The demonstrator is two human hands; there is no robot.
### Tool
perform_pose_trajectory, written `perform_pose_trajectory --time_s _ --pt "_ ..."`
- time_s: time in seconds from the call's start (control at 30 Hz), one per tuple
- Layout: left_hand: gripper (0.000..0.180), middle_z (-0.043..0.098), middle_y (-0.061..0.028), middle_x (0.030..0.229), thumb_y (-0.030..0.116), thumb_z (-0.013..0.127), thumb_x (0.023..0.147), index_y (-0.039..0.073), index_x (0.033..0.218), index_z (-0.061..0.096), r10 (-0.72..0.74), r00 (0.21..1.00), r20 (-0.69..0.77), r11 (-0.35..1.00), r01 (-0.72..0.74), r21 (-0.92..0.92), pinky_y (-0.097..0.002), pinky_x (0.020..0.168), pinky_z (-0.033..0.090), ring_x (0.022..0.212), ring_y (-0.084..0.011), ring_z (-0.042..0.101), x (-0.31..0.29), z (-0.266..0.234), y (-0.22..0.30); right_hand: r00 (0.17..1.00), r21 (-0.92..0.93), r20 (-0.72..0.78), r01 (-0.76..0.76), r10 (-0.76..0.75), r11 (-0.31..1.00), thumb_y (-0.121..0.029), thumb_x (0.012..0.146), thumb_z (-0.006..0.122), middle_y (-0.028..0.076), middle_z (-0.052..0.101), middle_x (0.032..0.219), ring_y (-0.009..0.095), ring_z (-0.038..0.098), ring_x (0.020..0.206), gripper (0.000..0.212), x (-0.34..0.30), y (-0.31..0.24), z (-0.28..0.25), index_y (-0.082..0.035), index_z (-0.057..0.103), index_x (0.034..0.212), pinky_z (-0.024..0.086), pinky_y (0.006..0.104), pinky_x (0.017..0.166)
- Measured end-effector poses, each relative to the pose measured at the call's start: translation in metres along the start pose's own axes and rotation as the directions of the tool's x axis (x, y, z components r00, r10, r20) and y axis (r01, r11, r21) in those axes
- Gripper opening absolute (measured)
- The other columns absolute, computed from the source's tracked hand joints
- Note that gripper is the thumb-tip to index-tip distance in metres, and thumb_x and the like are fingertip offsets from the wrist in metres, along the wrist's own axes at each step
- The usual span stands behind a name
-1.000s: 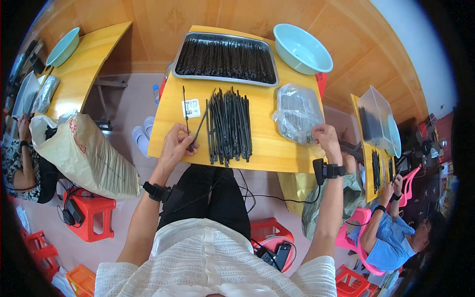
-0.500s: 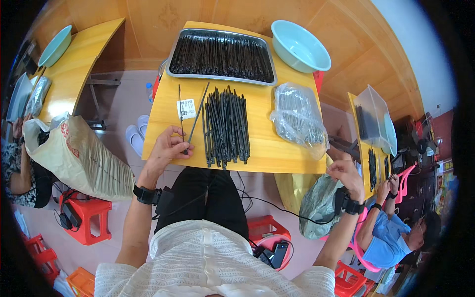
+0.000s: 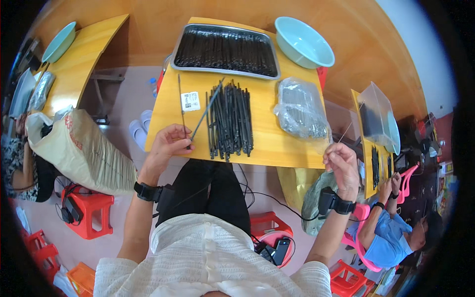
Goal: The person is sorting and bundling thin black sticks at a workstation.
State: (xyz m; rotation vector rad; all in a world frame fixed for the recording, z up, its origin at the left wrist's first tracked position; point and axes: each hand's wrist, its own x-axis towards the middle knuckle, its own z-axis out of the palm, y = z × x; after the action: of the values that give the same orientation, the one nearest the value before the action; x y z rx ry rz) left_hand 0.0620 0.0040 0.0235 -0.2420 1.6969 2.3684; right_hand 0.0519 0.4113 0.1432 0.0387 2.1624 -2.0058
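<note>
My left hand (image 3: 169,143) is closed at the table's near edge, pinching two long thin black sticks (image 3: 203,121) that fan apart away from me. Between them lies a small white printed label (image 3: 190,101). Just right of that hand, a loose bundle of similar black sticks (image 3: 231,121) rests lengthwise on the table. My right hand (image 3: 344,166) is raised at the table's right corner, thumb and fingers together on a very thin pale stick (image 3: 347,130) pointing up. Beside it sits a clear plastic bag (image 3: 301,106) of dark sticks.
At the back of the yellow table (image 3: 269,148) stand a metal tray (image 3: 225,74) full of black sticks and a light blue basin (image 3: 304,44). A woven sack (image 3: 84,153) and red stool (image 3: 91,210) are at left. A person in blue (image 3: 383,237) sits at right.
My right hand has moved slightly up and left, and the thin pale stick now shows in it. My left hand's right-hand stick has tilted further right, over the bundle's edge.
</note>
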Motion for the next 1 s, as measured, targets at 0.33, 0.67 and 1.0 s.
perform_pose_trajectory --time_s 0.33,0.67,1.0 --pt "0.024 0.061 -0.0056 0.078 0.006 0.062 0.080 0.001 0.103 0.054 -0.027 0.983 0.180 0.998 0.038 -0.056 -0.0229 0.061 0.053 0.071 -0.0154 0.064 -0.035 0.069 0.024 0.984 0.409 0.172 -0.021 -0.055 0.912 -0.007 0.081 0.061 0.005 0.060 0.076 0.007 0.056 0.065 0.010 0.038 0.039 0.111 -0.003 0.058 0.090 0.037 0.0148 0.047" --pt "0.040 0.060 -0.0068 0.084 -0.002 0.064 0.076 0.000 0.114 0.051 0.019 0.941 0.338 0.970 0.065 -0.235 -0.0248 0.071 0.054 0.078 -0.0153 0.063 -0.029 0.074 0.002 0.969 0.576 0.239 -0.198 0.068 0.793 -0.005 0.080 0.061 0.005 0.059 0.081 0.008 0.056 0.067 0.017 0.035 0.064 0.159 -0.002 0.056 0.096 0.041 0.0175 0.053" --pt "0.028 0.061 -0.0076 0.088 0.001 0.061 0.080 0.001 0.106 0.052 0.060 0.956 0.287 0.968 0.014 -0.250 -0.0239 0.070 0.053 0.081 -0.0140 0.062 -0.029 0.071 -0.001 0.996 0.584 0.054 -0.087 0.068 0.807 -0.006 0.082 0.059 0.004 0.058 0.077 0.008 0.052 0.064 0.011 0.033 0.059 0.163 -0.005 0.056 0.092 0.038 0.0176 0.050"
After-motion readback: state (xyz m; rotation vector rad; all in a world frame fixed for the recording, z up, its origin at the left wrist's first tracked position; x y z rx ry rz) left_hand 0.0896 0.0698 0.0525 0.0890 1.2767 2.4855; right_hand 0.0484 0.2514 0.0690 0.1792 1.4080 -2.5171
